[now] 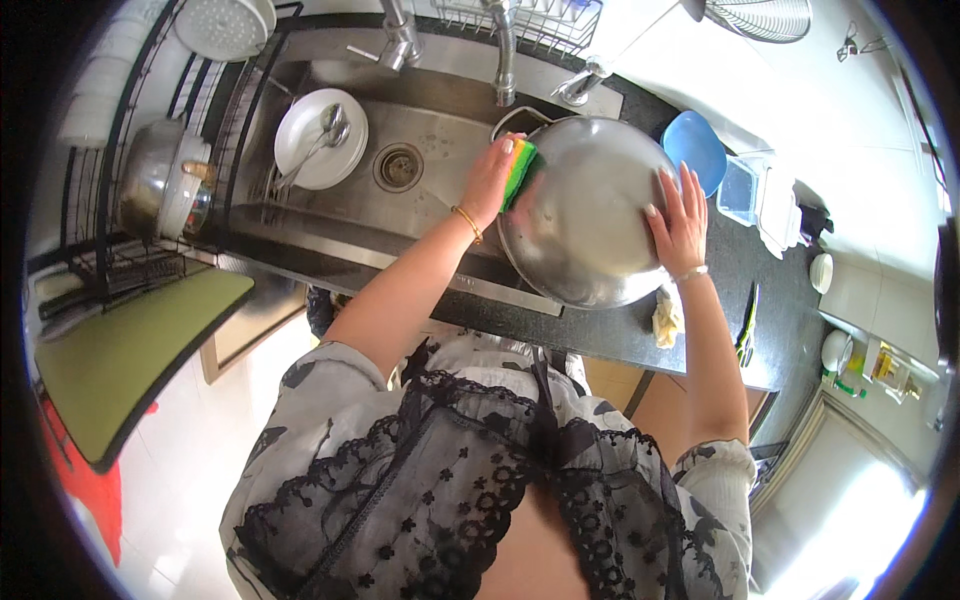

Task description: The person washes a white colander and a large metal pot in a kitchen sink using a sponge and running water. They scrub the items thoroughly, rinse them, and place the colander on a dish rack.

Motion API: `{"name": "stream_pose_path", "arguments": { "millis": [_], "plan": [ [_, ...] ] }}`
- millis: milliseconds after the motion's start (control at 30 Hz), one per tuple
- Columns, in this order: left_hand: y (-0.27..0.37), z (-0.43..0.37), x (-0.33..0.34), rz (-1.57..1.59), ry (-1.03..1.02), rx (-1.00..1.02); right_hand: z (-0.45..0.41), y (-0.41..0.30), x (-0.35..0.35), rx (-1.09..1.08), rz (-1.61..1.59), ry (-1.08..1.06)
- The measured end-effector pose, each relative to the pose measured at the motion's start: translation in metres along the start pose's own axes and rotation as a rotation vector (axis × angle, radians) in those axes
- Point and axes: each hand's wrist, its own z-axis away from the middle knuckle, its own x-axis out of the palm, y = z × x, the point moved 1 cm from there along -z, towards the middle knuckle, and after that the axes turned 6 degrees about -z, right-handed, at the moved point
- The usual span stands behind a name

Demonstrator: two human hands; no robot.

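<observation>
A large stainless steel wok (pixel 592 214) lies bottom up across the right end of the sink and the counter edge. Its loop handle (pixel 516 114) shows at the far left rim. My left hand (pixel 487 180) holds a green and yellow scouring sponge (pixel 519 174) against the wok's left side. At the opposite rim, my right hand (pixel 681 225) steadies the wok, thumb on the curved outside and fingers spread along the edge. The underside of the wok is hidden.
In the steel sink (pixel 442 135), stacked white plates (pixel 300 142) hold spoons (pixel 334 131) left of the drain (pixel 398 167). Faucets (pixel 504 75) stand behind. A blue bowl (pixel 694 154), crumpled cloth (pixel 666 319) and scissors (pixel 748 330) lie rightward. A black dish rack (pixel 112 195) is left.
</observation>
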Motion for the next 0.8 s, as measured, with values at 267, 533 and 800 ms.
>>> {"name": "stream_pose_path", "arguments": {
  "millis": [267,533,800],
  "plan": [
    [0.023,0.095,0.056,-0.749,0.370,0.223,-0.021,-0.004,0.011,0.017,0.000,-0.104],
    [-0.013,0.067,0.045,-0.536,0.437,0.022,-0.023,-0.005,0.014,-0.018,-0.059,-0.067],
    [0.011,0.060,0.053,-0.803,0.405,-0.053,-0.019,-0.008,0.011,-0.049,-0.058,-0.059]
  ]
}}
